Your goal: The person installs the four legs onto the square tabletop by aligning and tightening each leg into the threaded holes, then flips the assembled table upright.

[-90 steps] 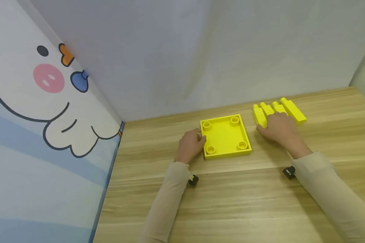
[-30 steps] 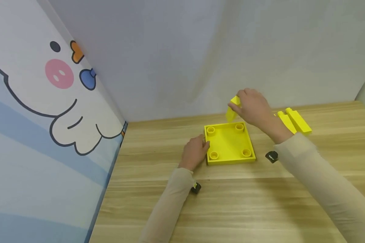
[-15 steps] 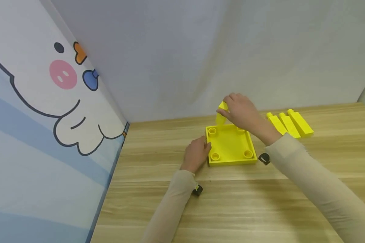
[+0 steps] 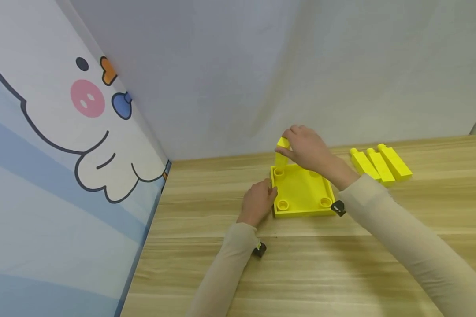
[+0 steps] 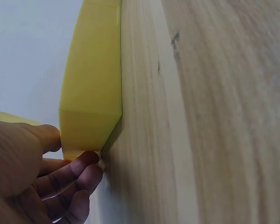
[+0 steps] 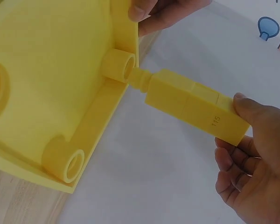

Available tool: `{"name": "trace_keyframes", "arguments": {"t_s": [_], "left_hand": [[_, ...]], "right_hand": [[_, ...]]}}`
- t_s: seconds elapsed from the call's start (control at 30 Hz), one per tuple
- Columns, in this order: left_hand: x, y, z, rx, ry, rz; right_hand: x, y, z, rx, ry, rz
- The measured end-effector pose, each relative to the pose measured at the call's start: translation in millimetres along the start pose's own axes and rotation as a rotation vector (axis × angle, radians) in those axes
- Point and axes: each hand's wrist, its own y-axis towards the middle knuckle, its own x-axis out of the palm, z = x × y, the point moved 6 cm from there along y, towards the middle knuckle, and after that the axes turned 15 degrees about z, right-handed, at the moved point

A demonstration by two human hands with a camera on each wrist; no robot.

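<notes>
Fingers (image 6: 225, 161) of the right hand (image 4: 307, 147) pinch a yellow post (image 6: 196, 105) near its upper end, with the thumb set against the opposite side. We see the post roughly upright, its ridged tip (image 6: 140, 79) downward at the mouth of the cup (image 6: 119, 65) in the far-left corner of the tray (image 4: 303, 213); whether the tip has entered, we cannot tell. The left hand (image 4: 258, 200) grips the tray by its left edge, thumb over the rim and fingers against the outer side.

We judge the step in hand to be fitting this post into its cup. The next move, in our view, calls for squaring the post to the cup, since it seems to lean a little, then pressing or turning it down while the left hand steadies the tray. Ridges on the tip make us favour turning.

Further out, the tray lies toward the far edge of the table (image 4: 301, 273). Right of it, near that same edge, we find three more posts (image 4: 380, 166) side by side, tips toward the far edge. Beyond stands a pale wall (image 4: 206, 110), with a cartoon panel (image 4: 55, 119) along the table's left edge.
</notes>
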Motion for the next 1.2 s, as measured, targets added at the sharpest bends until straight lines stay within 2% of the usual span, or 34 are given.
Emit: {"name": "trace_keyframes", "arguments": {"t_s": [0.57,0.77,0.97,1.2], "left_hand": [[4.5,-0.8,-0.2,-0.033,-0.001,-0.003],[5.2,-0.1,1.3,-0.015,0.001,0.016],[5.8,0.8,-0.4,-0.002,-0.008,0.032],[4.7,1.1,-1.0,-0.005,-0.014,0.031]], "right_hand": [[8.7,1.0,-7.5,-0.064,-0.013,-0.017],[17.8,-2.1,-4.8,-0.068,-0.005,-0.038],[22.9,-4.0,-4.7,-0.089,0.015,-0.013],[21.7,-4.4,-3.9,-0.061,0.031,-0.028]]}}
